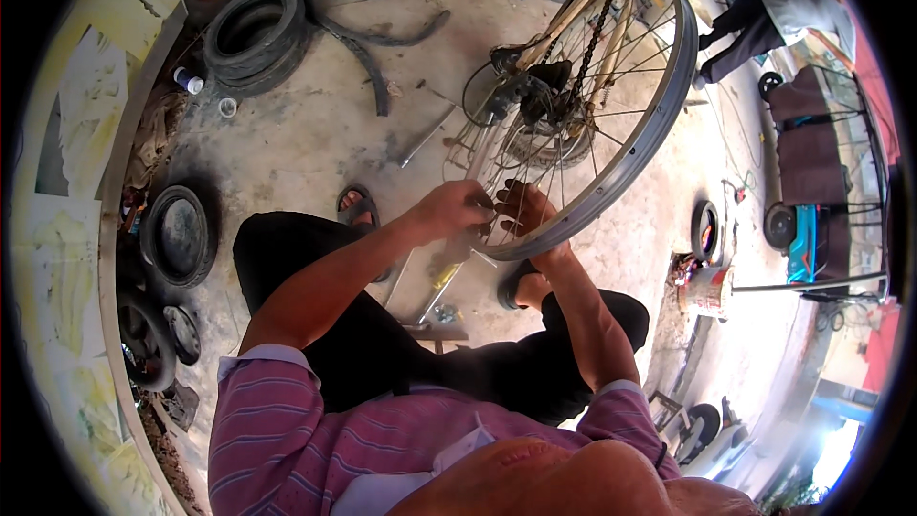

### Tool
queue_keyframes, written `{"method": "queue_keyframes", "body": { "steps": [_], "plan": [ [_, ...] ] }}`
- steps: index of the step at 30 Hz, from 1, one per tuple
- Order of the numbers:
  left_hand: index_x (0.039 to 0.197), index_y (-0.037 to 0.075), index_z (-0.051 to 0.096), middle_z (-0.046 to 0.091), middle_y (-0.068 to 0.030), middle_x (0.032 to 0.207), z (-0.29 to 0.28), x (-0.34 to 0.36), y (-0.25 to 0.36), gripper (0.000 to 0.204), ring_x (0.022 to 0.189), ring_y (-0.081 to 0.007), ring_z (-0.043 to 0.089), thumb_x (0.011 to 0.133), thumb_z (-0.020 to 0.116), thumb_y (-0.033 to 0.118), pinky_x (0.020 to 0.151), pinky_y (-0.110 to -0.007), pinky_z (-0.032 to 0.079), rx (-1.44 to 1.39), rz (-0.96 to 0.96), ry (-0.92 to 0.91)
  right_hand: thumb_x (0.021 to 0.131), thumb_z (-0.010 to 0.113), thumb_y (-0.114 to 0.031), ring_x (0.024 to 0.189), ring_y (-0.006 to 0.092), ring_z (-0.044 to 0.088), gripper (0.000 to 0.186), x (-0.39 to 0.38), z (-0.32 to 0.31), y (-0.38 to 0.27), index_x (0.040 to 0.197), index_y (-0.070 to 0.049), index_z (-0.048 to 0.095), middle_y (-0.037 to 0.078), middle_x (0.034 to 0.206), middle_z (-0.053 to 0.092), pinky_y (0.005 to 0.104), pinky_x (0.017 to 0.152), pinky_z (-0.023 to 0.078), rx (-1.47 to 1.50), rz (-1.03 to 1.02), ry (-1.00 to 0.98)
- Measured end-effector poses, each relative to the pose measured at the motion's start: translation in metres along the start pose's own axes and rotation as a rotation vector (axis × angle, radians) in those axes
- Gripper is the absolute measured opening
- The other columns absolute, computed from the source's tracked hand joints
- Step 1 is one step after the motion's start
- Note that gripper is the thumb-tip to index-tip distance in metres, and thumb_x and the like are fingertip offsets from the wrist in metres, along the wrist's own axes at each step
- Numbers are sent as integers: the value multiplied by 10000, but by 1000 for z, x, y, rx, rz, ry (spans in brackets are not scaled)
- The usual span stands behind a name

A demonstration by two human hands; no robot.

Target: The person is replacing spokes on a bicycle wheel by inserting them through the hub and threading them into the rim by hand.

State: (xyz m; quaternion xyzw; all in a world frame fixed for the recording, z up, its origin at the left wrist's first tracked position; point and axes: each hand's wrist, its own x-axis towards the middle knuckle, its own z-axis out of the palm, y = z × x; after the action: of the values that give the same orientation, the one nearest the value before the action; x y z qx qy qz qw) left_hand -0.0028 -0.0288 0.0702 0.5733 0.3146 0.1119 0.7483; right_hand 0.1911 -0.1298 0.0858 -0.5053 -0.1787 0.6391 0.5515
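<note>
A bare bicycle wheel (pixel 659 119) without a tyre stands tilted before me, fixed in its frame. Its hub carries dark sprockets (pixel 546 96), with a chain (pixel 589 33) running up from them. My left hand (pixel 455 211) is at the near edge of the wheel, fingertips pinched together beside the spokes. Close by, my right hand (pixel 523 210) reaches round the rim, its darkened fingers curled among the spokes towards the left fingertips. Whatever the fingers of either hand grip is too small or hidden to make out.
Stacked tyres (pixel 253 33) lie at the far left, with a cut rubber strip (pixel 377 67) beside them. Tools (pixel 444 291) lie on the floor between my feet. A white bucket (pixel 707 291) stands to the right. Another person (pixel 788 14) is at the far right near a cart (pixel 810 172).
</note>
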Motion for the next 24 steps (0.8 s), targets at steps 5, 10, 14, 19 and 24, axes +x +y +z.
{"method": "queue_keyframes", "body": {
  "steps": [5,10,14,19,24],
  "plan": [
    [1139,-14,662,704,-61,899,2,1,1,262,808,-127,661,928,695,138,666,-277,512,57,-29,15,1028,534,-476,1056,215,633,503,2,-3,2,1250,-32,618,95,1130,683,362,921,488,-4,-15,-55],
    [1130,-22,690,729,-110,918,2,5,2,323,810,-163,678,919,706,222,723,-308,532,308,17,18,1035,524,-471,1056,209,637,502,1,-5,3,1257,-30,617,97,1156,684,353,923,486,8,-59,-105],
    [1110,-14,694,732,-132,935,1,5,-10,342,814,-198,687,912,705,265,747,-322,536,402,124,69,1028,533,-481,1068,204,633,515,0,-3,3,1269,-33,614,95,1166,683,349,925,482,-29,-81,-124],
    [1106,-10,689,730,-139,936,3,5,-6,336,809,-212,689,910,702,262,735,-346,535,427,107,45,1015,540,-510,1076,192,621,551,9,-17,9,1283,-35,621,82,1187,681,344,915,481,-64,-43,-124],
    [1121,-11,683,720,-125,909,2,4,1,324,782,-183,673,917,696,240,702,-337,529,434,143,-12,1028,517,-512,1176,260,625,562,11,-25,8,1330,-39,557,114,1275,649,416,989,480,-100,-22,-160]
  ]
}}
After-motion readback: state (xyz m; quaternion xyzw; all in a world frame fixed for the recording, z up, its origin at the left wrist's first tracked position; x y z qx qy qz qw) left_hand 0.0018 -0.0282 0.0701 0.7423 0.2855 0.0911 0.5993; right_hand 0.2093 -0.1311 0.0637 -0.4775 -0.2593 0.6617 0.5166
